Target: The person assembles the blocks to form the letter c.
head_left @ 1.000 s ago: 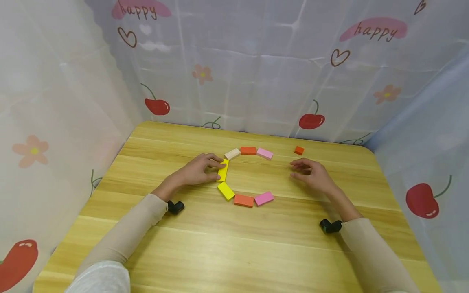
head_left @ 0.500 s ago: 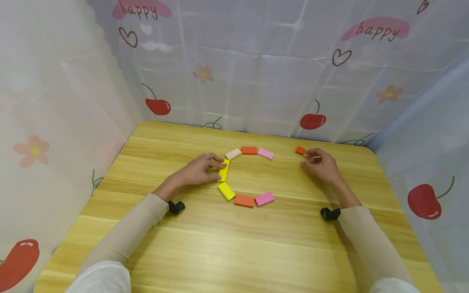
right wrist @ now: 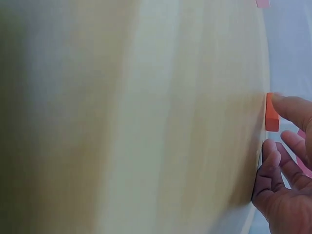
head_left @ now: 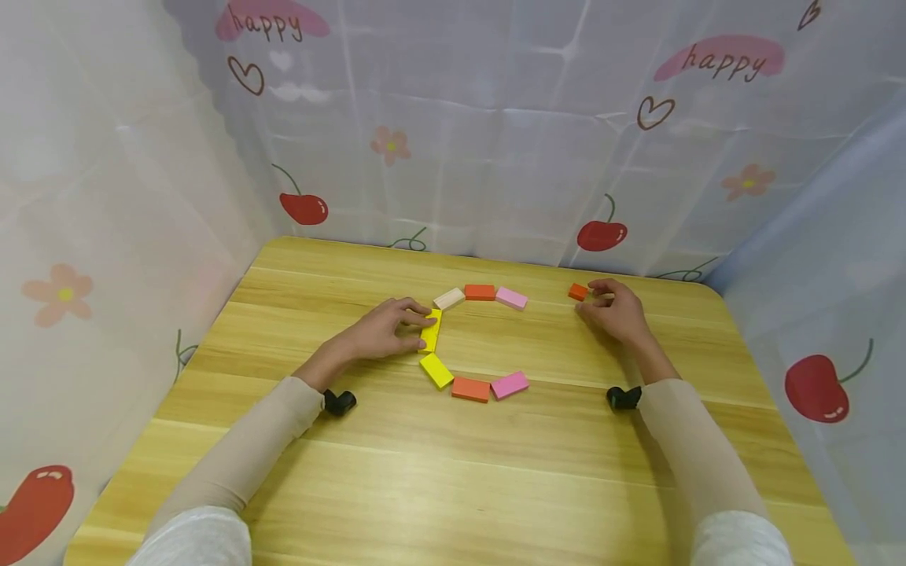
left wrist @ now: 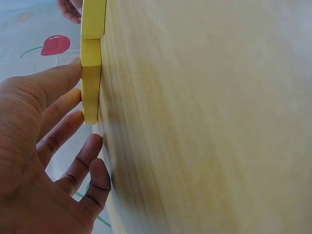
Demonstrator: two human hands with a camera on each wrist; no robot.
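Observation:
On the tabletop, my left hand [head_left: 385, 328] rests fingertips and thumb on a yellow block [head_left: 432, 334], the leftmost piece of a C-shaped line of flat blocks. In the left wrist view the thumb and two fingers meet this yellow block [left wrist: 91, 83], while the other fingers spread free. My right hand [head_left: 619, 313] is at a small orange block [head_left: 577, 292] at the back right, thumb and forefinger parted at its right side. From the right wrist, the thumb overlaps the top of the orange block [right wrist: 272, 114].
The line also has a pale wood block [head_left: 449, 299], an orange-red block [head_left: 480, 292] and a pink block [head_left: 512, 298] at the back. Another yellow block [head_left: 436, 371], an orange block [head_left: 470, 389] and a pink block [head_left: 510, 385] lie in front. A printed curtain [head_left: 481, 181] stands behind the table.
My right hand has moved right and back to the small orange block, its thumb now closer to it. The left hand stays on the yellow block.

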